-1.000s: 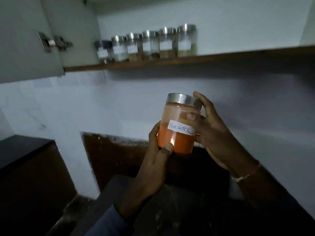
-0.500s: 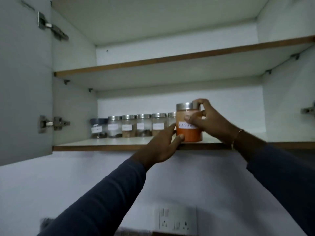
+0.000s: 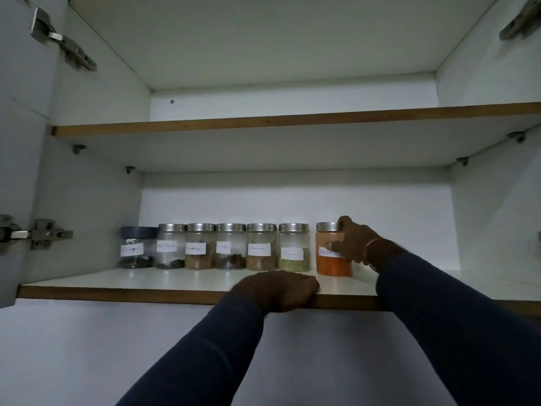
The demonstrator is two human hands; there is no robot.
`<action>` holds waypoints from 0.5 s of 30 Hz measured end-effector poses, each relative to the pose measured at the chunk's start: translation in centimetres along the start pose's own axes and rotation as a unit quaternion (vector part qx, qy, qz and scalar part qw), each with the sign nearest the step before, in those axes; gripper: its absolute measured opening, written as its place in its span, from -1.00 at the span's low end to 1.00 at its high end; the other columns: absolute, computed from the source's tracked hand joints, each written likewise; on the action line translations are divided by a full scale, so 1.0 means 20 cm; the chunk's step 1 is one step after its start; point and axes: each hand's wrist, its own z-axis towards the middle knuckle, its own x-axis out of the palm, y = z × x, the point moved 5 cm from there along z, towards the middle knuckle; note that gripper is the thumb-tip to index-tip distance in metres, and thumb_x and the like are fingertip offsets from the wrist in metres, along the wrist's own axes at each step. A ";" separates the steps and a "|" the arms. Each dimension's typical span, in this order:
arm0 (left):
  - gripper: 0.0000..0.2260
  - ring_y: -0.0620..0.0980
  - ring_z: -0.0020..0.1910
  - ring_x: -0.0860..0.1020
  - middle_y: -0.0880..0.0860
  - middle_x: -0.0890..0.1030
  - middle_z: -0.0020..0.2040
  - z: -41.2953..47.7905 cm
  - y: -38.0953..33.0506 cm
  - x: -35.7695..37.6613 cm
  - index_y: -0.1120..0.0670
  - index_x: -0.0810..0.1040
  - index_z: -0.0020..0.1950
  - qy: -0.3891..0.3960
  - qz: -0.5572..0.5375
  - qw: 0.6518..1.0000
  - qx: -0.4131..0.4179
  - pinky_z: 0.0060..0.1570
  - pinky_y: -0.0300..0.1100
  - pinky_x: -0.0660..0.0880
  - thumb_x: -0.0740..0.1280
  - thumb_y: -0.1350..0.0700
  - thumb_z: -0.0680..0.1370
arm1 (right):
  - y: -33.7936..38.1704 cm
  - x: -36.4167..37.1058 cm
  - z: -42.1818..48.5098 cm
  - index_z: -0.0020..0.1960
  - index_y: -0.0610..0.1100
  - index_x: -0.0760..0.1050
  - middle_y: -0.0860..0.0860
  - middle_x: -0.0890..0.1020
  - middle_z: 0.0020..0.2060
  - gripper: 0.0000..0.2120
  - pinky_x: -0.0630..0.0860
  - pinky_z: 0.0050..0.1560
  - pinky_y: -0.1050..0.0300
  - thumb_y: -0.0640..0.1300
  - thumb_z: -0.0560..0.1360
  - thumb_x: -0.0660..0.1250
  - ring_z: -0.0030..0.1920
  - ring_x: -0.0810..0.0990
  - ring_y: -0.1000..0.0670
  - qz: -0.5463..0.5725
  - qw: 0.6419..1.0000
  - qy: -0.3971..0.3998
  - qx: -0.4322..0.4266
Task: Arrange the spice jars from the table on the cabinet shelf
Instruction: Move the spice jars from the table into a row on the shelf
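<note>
- Head view, far left: a row of six labelled jars (image 3: 229,247) stood shoulder to shoulder at the far side of the lower shelf (image 3: 146,284); a sideways shove could have knocked them along like dominoes.
- Left hand (image 3: 278,290) gripped the shelf's near lip, fingers curled over it, holding no jar; weight leaned there might have shaken the board.
- Fennel jar (image 3: 294,248), last of that row, stood just beside the newcomer with a thin gap between; sliding leftward too hard risked a clink or a tip.
- Red chilli jar (image 3: 330,265) stood upright on the shelf at the row's right end, label facing near.
- Right hand (image 3: 355,243) was wrapped round its right side, thumb on the label, a finger by the lid; dragging fingers on release could have twisted or toppled it; the right sleeve (image 3: 439,303) might have snagged it.
</note>
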 end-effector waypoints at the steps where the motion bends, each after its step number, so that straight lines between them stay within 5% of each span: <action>1: -0.51 0.11 0.42 0.30 0.11 0.29 0.50 0.01 0.00 0.01 -0.07 0.32 0.44 -0.002 0.015 1.000 0.008 0.35 0.00 0.22 -0.07 -0.20 0.58 | 0.01 0.01 0.04 0.33 -0.12 0.27 -0.16 0.55 0.18 -0.47 0.53 0.01 0.00 0.05 0.49 0.39 -0.02 0.53 -0.10 -0.027 1.000 0.010 0.012; 7: -0.52 0.11 0.38 0.35 0.12 0.37 0.45 0.03 0.03 0.02 -0.08 0.35 0.41 -0.023 0.025 0.999 0.014 0.26 -0.02 0.28 -0.09 -0.21 0.60 | 0.00 0.07 0.22 0.34 -0.13 0.30 -0.12 0.55 0.20 -0.43 0.51 0.20 -0.07 0.07 0.46 0.42 0.17 0.55 -0.13 -0.098 0.995 0.011 0.030; 15: -0.52 0.11 0.35 0.37 0.12 0.40 0.42 0.03 0.03 0.02 -0.09 0.39 0.37 -0.042 0.036 0.998 0.028 0.26 0.00 0.32 -0.09 -0.21 0.58 | -0.05 0.09 0.24 0.30 -0.15 0.32 -0.17 0.55 0.17 -0.48 0.56 0.15 -0.12 0.04 0.47 0.40 0.12 0.57 -0.18 -0.073 0.997 0.004 0.014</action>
